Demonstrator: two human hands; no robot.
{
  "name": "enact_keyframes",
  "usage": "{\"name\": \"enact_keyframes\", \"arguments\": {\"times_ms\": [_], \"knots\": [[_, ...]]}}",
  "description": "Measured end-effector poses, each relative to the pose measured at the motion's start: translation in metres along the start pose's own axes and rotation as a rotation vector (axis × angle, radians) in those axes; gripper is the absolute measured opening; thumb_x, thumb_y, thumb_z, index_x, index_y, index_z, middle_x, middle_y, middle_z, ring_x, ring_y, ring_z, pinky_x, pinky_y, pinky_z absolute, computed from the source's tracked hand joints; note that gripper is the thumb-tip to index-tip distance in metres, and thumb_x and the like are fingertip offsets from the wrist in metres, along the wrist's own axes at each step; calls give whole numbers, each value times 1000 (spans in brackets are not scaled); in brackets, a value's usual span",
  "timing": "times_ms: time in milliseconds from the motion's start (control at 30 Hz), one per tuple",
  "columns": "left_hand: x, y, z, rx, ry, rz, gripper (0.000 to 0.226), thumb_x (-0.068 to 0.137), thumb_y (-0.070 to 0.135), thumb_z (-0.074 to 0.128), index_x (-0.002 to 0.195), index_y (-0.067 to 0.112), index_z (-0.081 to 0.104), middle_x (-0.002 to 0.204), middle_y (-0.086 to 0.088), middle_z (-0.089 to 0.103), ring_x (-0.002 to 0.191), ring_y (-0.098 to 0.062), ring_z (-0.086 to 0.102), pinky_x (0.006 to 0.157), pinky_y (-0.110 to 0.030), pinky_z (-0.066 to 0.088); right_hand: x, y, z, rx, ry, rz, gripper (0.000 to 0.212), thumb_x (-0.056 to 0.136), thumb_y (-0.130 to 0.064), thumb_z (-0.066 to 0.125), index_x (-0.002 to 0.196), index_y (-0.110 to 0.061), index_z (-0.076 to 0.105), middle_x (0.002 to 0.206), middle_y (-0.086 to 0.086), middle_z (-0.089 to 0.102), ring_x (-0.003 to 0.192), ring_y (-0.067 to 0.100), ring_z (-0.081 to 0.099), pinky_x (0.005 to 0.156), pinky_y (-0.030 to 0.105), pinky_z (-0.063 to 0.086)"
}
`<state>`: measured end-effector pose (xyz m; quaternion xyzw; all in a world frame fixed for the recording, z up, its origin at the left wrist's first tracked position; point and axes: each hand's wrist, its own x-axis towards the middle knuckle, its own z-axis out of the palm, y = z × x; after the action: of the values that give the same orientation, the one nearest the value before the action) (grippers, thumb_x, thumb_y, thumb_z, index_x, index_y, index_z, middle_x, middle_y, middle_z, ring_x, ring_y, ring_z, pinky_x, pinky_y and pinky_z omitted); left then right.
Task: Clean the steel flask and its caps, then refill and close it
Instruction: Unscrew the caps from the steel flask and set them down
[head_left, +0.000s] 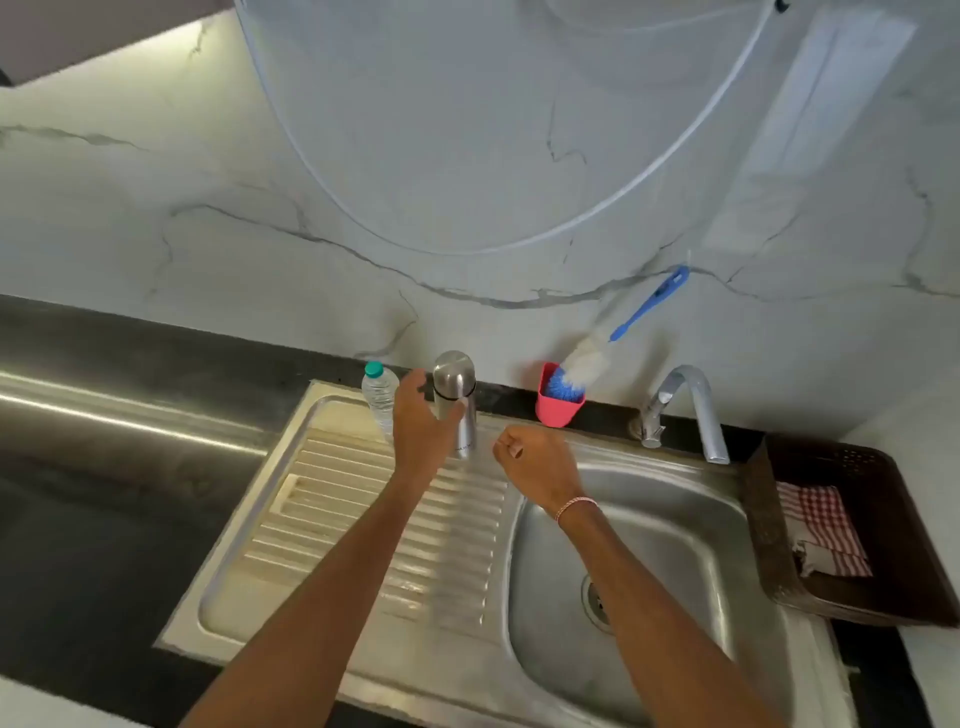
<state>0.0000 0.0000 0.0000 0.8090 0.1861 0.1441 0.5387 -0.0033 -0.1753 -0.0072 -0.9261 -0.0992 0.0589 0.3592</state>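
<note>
The steel flask (457, 395) stands upright with its cap on, at the back edge of the sink's ribbed drainboard (363, 519). My left hand (421, 426) is at the flask: the thumb lies across its front and the fingers curl round its left side. My right hand (535, 462) hovers just right of the flask as a closed fist and holds nothing; a pink band sits on its wrist. A small clear water bottle (379, 389) with a teal cap stands just left of the flask, partly behind my left hand.
A pink cup (556, 408) holds a blue-and-white bottle brush (587, 364) leaning on the marble wall. The tap (696, 405) arches over the steel sink basin (649, 561). A dark tray (883, 597) with a red checked cloth (826, 525) sits at the right.
</note>
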Motion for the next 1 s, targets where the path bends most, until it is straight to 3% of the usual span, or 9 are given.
{"name": "enact_keyframes", "arguments": {"times_ms": [167,333,533,600,667,733,833,933,1000], "knots": [[38,3,13,47,-139,33,76,79,22,89,142,17,48,124,3,59,109,-15,58,85,-11,45,9,8,7,42,11,47,21,94,-29,68,74,-29,63,67,-13,62,64,4,59,59,18,43],[52,-2,17,136,-80,79,68,73,29,93,130,15,60,106,7,65,96,-16,65,79,-20,50,6,22,10,45,10,102,20,96,-32,66,77,-29,62,70,-17,59,66,1,57,64,18,45],[39,11,9,178,-85,199,61,65,41,96,116,19,70,93,15,68,77,-2,64,70,-9,49,-1,30,5,199,52,143,10,94,-33,72,93,-23,69,91,-12,71,82,3,65,79,26,58],[28,25,5,137,-134,234,56,63,39,97,109,20,73,89,17,71,76,2,66,69,-8,50,-8,30,-4,321,40,151,31,87,-40,79,112,-27,66,108,-15,69,96,1,65,82,22,56],[18,47,-2,53,-225,277,50,62,34,99,105,22,75,87,15,75,76,0,69,68,-14,53,-17,25,-17,429,-16,152,66,77,-50,85,133,-31,55,124,-15,64,110,2,62,87,20,52],[5,72,-9,-24,-337,287,45,62,30,100,100,25,77,83,12,77,76,-4,72,67,-23,58,-31,20,-33,538,-99,125,86,67,-55,89,140,-36,48,129,-13,63,116,5,62,95,29,54],[-20,109,-13,-188,-476,217,44,59,38,95,95,22,79,84,1,78,81,-22,75,74,-44,62,-61,13,-60,719,-219,97,83,63,-42,92,136,-31,54,126,-3,69,113,17,68,101,44,55],[-53,145,-10,-408,-636,147,42,61,34,88,93,11,73,84,-3,77,80,-21,74,73,-38,58,-97,4,-81,1014,-388,46,71,70,-19,86,133,-10,56,116,19,71,101,38,69,94,53,55],[-76,162,-2,-608,-833,69,42,69,21,81,96,-3,61,89,-16,74,82,-31,73,81,-40,56,-119,-4,-88,1211,-569,-30,61,75,-8,76,130,-1,52,106,31,63,88,40,63,85,53,53]]}}
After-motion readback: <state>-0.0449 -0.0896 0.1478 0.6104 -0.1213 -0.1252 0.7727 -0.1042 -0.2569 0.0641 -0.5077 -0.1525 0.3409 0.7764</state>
